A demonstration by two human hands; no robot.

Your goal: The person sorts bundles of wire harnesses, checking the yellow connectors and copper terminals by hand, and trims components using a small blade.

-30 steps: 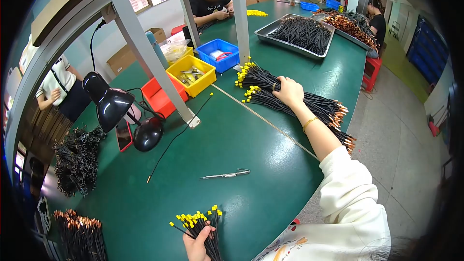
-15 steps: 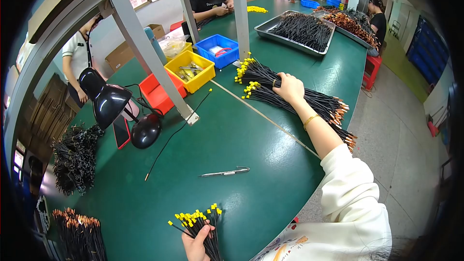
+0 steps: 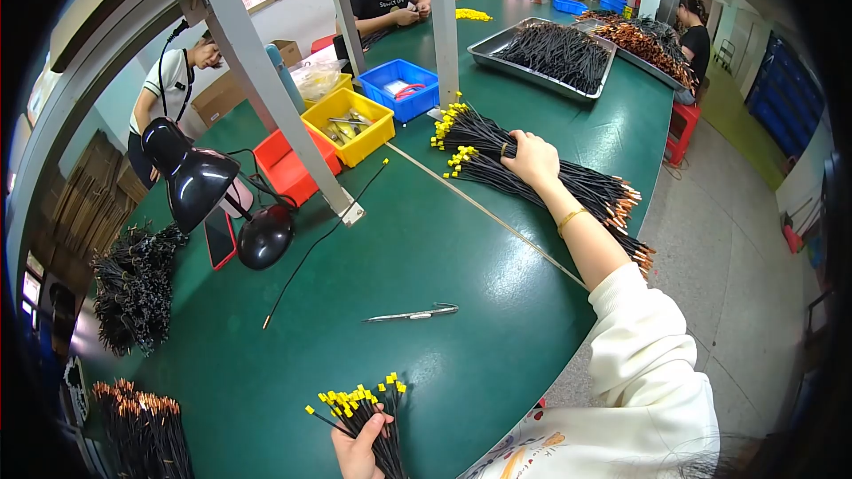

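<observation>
My left hand (image 3: 357, 454) is closed round a bunch of short black cables (image 3: 387, 443) with yellow tips, held upright at the near edge of the table. My right arm reaches out to a larger pile of black cables (image 3: 577, 184), with yellow tips at the far left end and copper-coloured ends at the right. Over the pile, my right hand (image 3: 532, 160) grips a bundle, its fingertips partly hidden among the cables. Between the hands lies a silver pen (image 3: 413, 313). A single black cable (image 3: 311, 253) with one yellow tip rests farther left.
A desk lamp (image 3: 266, 238), red-edged phone (image 3: 220, 241) and cable heaps (image 3: 133, 293) are at left. Red (image 3: 288, 173), yellow (image 3: 366, 151) and blue bins (image 3: 413, 111) stand by the metal frame (image 3: 266, 80). A metal tray (image 3: 572, 93) of cables is farther back. Several people are nearby.
The person in the white top at the far left has leaned in toward the table, with the head now in view. My two hands and their cables have hardly moved.
</observation>
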